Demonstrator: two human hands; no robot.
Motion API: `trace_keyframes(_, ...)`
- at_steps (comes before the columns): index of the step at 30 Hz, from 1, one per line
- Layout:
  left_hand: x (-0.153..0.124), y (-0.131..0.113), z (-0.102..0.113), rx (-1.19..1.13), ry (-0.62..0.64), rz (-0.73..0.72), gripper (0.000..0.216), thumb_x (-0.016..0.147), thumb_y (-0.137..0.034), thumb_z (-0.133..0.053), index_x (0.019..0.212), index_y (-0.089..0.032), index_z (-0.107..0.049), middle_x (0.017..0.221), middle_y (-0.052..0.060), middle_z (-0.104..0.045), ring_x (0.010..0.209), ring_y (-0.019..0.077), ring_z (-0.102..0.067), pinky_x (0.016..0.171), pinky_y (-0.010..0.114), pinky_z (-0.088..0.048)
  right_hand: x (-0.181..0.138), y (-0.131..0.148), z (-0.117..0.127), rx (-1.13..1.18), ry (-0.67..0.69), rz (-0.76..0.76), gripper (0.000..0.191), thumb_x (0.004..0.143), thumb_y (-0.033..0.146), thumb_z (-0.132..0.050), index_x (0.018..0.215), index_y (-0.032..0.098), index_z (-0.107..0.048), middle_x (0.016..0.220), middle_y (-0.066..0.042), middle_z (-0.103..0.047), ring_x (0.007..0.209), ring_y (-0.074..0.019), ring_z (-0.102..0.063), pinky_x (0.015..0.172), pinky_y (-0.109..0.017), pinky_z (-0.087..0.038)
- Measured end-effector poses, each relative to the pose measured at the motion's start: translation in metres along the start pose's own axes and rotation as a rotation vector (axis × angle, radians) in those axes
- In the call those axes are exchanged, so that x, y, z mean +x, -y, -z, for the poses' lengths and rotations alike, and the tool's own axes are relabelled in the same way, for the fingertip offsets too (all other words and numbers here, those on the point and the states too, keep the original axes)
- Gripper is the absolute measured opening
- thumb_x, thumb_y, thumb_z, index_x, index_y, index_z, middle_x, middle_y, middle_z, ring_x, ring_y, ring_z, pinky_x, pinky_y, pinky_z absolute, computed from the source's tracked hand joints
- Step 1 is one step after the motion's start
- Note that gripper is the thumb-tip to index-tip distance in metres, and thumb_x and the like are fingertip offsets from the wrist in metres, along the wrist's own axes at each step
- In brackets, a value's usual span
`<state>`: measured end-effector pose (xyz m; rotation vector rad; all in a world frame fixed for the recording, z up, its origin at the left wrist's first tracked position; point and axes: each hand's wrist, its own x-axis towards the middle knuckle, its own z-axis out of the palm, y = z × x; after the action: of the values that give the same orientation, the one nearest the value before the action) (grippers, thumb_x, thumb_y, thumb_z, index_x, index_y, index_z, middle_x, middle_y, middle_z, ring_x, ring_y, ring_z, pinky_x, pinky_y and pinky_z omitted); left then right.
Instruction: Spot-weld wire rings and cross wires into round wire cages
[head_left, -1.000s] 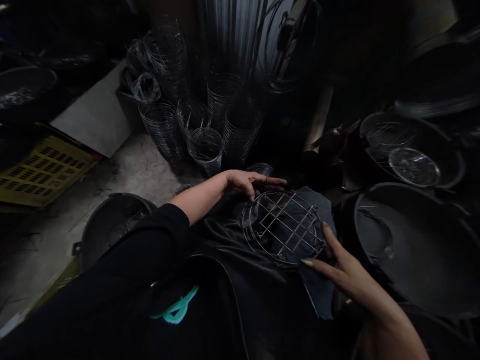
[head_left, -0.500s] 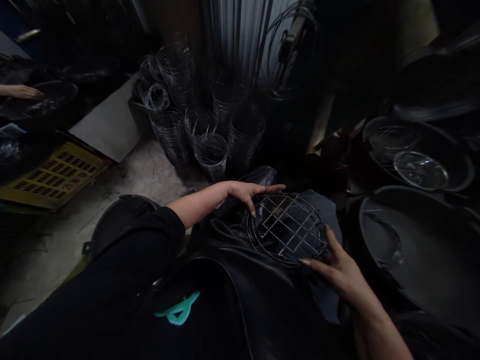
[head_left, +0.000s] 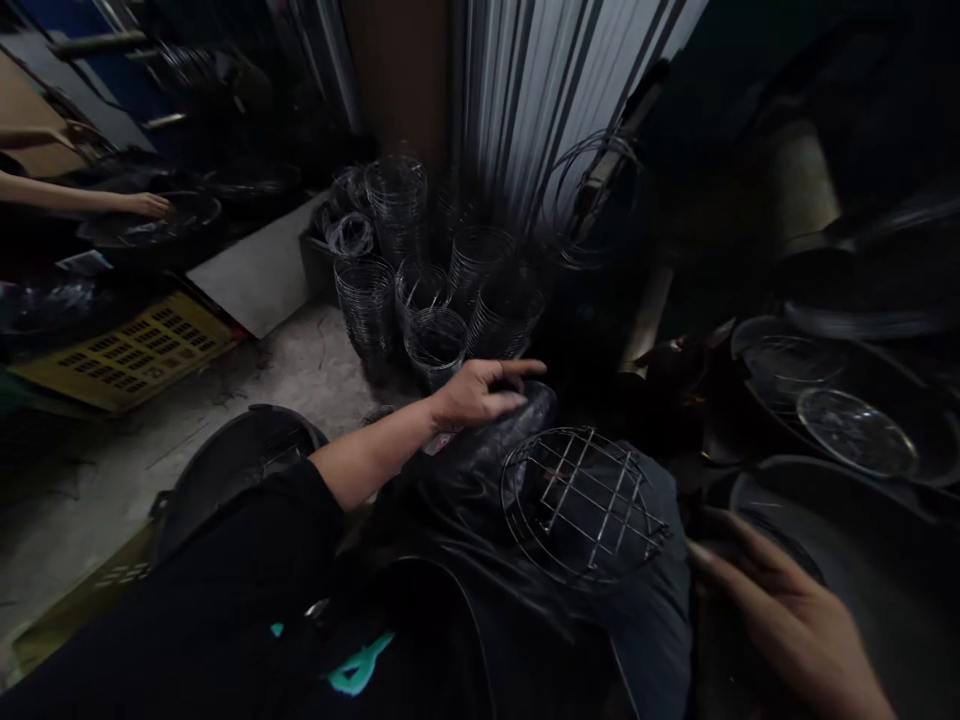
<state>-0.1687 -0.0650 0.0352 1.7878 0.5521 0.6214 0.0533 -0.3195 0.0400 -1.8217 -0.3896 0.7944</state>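
Grip, left hand (head_left: 480,392): index finger and thumb stretched out, nothing seen between them; it hangs beyond the far left edge of the wire rack (head_left: 587,505), apart from it. Grip, right hand (head_left: 791,600): right of the rack, also apart; thumb and fingers spread part way, tips lost in shade, so whether they hold anything cannot be told.

Contents, left to right, placed from the rack:
- Co-worker's hand (head_left: 152,205), well apart, far left, at a dark basin (head_left: 214,215).
- Yellow crate (head_left: 135,350), slotted, left and well apart.
- Black tub (head_left: 169,505), left, nearer than the crate.
- Stacks of wire rings (head_left: 435,345), beyond it and left.
- Wire rack, one: lies on the person's lap, over black apron (head_left: 517,610) and blue-grey cloth (head_left: 656,620).
- Large tub (head_left: 892,560), right, near.

Handling, as judged: neither hand steadies the rack and the lap looks uneven, so one hand is best laid on the rim while the other works. Take hold by opposite sides of the rim; the thin bars may flex and wire ends may snag cloth.

Orientation: grid face up, towards the wearer. The outline is round, giving no true long axis; one set of bars runs away from the wearer, leaning right, the other crosses it.
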Motion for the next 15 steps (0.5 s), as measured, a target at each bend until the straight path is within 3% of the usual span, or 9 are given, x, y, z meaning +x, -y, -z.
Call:
trace_keyframes(2,-0.011,-0.028,-0.01,0.235,0.272,-0.286,0.046,0.08,-0.015,-0.06,0.126,-0.022,-0.063,0.1,0.004,-0.071,0.083,0.012,-0.063,0.077,0.024,-0.047,-0.002,0.014,-0.009,0.2,0.088,-0.051,0.064,0.056,0.045,-0.087,0.113,0.026,-0.066,0.086,-0.003,-0.072,0.065,-0.0171,-0.066,0.055,-0.024,-0.055)
trace_keyframes(4,-0.021,-0.051,-0.029,0.448,0.56,-0.515,0.044,0.08,-0.012,-0.059,0.12,-0.027,-0.067,0.097,0.002,-0.073,0.083,0.0134,-0.064,0.069,0.024,-0.046,-0.002,0.028,-0.024,0.367,0.303,-0.1,0.068,0.054,0.057,-0.085,0.112,0.028,-0.064,0.098,-0.007,-0.071,0.07,-0.0211,-0.067,0.052,-0.028,-0.054)
trace_keyframes(6,-0.028,-0.066,-0.049,0.606,0.765,-0.646,0.04,0.08,-0.013,-0.059,0.114,-0.03,-0.07,0.091,0.001,-0.073,0.078,0.0145,-0.063,0.059,0.027,-0.042,-0.002,0.039,-0.038,0.451,0.45,-0.131,0.071,0.055,0.061,-0.083,0.114,0.027,-0.062,0.101,-0.01,-0.071,0.067,-0.0206,-0.066,0.049,-0.029,-0.052)
trace_keyframes(8,-0.031,-0.072,-0.061,0.663,0.879,-0.692,0.037,0.078,-0.015,-0.062,0.111,-0.03,-0.071,0.087,0.001,-0.074,0.076,0.0166,-0.062,0.059,0.029,-0.043,-0.003,0.043,-0.045,0.454,0.438,-0.129,0.065,0.058,0.05,-0.084,0.113,0.024,-0.062,0.089,-0.008,-0.071,0.056,-0.0145,-0.06,0.047,-0.024,-0.049)
trace_keyframes(10,-0.032,-0.07,-0.062,0.577,0.903,-0.698,0.041,0.072,-0.016,-0.068,0.111,-0.029,-0.072,0.087,0.002,-0.075,0.085,0.0204,-0.063,0.076,0.032,-0.046,-0.006,0.041,-0.042,0.425,0.368,-0.119,0.06,0.06,0.037,-0.083,0.113,0.021,-0.062,0.074,-0.003,-0.068,0.048,-0.011,-0.055,0.042,-0.02,-0.044)
trace_keyframes(12,-0.032,-0.064,-0.054,0.371,0.825,-0.647,0.048,0.068,-0.017,-0.072,0.114,-0.028,-0.07,0.098,0.001,-0.076,0.102,0.0239,-0.061,0.098,0.036,-0.041,-0.009,0.036,-0.034,0.421,0.323,-0.113,0.058,0.061,0.033,-0.081,0.115,0.021,-0.062,0.069,-0.001,-0.065,0.046,-0.011,-0.054,0.039,-0.019,-0.042)
trace_keyframes(13,-0.033,-0.059,-0.049,0.239,0.712,-0.584,0.049,0.069,-0.019,-0.073,0.116,-0.028,-0.069,0.107,0.002,-0.074,0.109,0.0246,-0.06,0.105,0.038,-0.037,-0.011,0.034,-0.03,0.435,0.308,-0.105,0.058,0.061,0.032,-0.08,0.115,0.022,-0.061,0.069,-0.001,-0.065,0.046,-0.0115,-0.055,0.039,-0.019,-0.042)
trace_keyframes(15,-0.036,-0.047,-0.042,-0.032,0.344,-0.347,0.048,0.074,-0.025,-0.072,0.121,-0.027,-0.066,0.121,0.005,-0.069,0.114,0.0233,-0.058,0.107,0.039,-0.037,-0.015,0.029,-0.023,0.467,0.288,-0.082,0.056,0.063,0.032,-0.078,0.116,0.023,-0.061,0.068,-0.001,-0.064,0.047,-0.0124,-0.056,0.041,-0.02,-0.044)
